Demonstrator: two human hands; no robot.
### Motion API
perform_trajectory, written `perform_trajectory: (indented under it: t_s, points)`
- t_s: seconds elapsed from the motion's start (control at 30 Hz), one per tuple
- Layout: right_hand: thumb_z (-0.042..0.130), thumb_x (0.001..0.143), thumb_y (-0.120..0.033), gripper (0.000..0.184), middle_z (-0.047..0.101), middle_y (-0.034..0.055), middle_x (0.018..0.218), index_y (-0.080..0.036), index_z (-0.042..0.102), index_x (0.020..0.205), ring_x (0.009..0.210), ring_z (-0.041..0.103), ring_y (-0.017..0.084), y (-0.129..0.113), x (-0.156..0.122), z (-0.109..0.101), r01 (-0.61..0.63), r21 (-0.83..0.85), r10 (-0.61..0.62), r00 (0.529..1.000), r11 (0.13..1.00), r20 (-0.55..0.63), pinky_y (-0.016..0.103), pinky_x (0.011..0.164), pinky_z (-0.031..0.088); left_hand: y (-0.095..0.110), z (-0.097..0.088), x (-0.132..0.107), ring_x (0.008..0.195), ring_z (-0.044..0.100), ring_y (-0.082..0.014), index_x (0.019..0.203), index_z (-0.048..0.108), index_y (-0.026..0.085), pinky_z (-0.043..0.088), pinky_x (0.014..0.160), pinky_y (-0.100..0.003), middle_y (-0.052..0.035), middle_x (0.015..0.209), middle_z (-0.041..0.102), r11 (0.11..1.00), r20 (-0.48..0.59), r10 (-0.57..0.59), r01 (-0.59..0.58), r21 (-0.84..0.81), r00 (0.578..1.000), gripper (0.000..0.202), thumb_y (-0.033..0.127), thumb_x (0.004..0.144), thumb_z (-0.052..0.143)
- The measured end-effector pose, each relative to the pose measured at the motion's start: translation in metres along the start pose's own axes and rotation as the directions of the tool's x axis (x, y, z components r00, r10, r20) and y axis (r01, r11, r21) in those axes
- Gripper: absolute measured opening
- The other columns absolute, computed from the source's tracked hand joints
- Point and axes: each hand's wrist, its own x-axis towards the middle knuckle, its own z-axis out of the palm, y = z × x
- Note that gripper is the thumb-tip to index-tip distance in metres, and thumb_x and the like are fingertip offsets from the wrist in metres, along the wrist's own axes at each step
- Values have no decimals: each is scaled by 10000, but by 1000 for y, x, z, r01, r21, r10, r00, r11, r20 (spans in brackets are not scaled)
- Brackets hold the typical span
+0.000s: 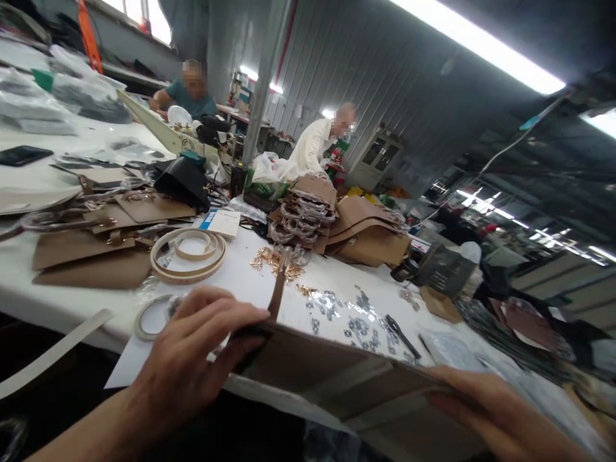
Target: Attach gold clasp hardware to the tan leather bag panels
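Note:
A brown leather-like bag panel (337,375) is stretched between my hands at the table's front edge, its inner face toward me with paler bands across it. My left hand (185,353) pinches its left corner between thumb and fingers, beside a narrow upright brown strap (278,289). At the right end, my right hand (486,401) grips the upper edge, fingers partly blurred. Just beyond the panel lie gold-coloured metal fittings (276,262), several small silver metal pieces (359,327) and a black slim tool (403,337).
Coiled beige strips (188,255) and flat brown bag pieces (96,256) lie to the left. Brown bags with wrapped handles (308,215) are stacked ahead. A clear plastic sheet (457,353) is at right. Two people work behind the table, one in a white top (310,144).

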Motion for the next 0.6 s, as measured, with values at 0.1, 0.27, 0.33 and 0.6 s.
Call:
perform_trajectory:
  t_s: [0.1,0.27,0.33,0.6]
  points:
    - [697,926,-499,374,797,73,1136,-242,790,1181,1073,739,295,2,62,18,-173,336,48,936,926,348,341,947,602,-38,25,26,857,698,-171,1232,696,279,554,790,-285,-6,1026,777,956,263,-271,291,-39,926,278,331,960,671]
    - [768,810,-561,516,776,88,1096,-162,755,1137,1049,719,299,41,122,113,-357,677,-98,839,644,536,410,954,569,-110,85,32,745,686,-176,1173,735,230,534,727,-288,2,857,760,872,535,-440,486,62,721,343,436,904,682]
    - [793,770,-556,512,776,79,1058,-160,755,1092,1014,717,292,57,128,145,-387,702,-80,843,598,532,410,939,562,-127,104,30,783,697,-186,1150,741,218,546,759,-300,-20,918,769,881,550,-434,464,92,714,335,420,886,697]
    - [736,805,-508,425,774,73,1133,-194,789,1087,1081,687,306,75,132,182,-295,640,-28,896,709,444,425,999,522,-128,133,-8,1240,545,-304,1135,754,199,440,1101,-434,-102,1359,669,916,524,-400,300,268,752,234,291,933,680]
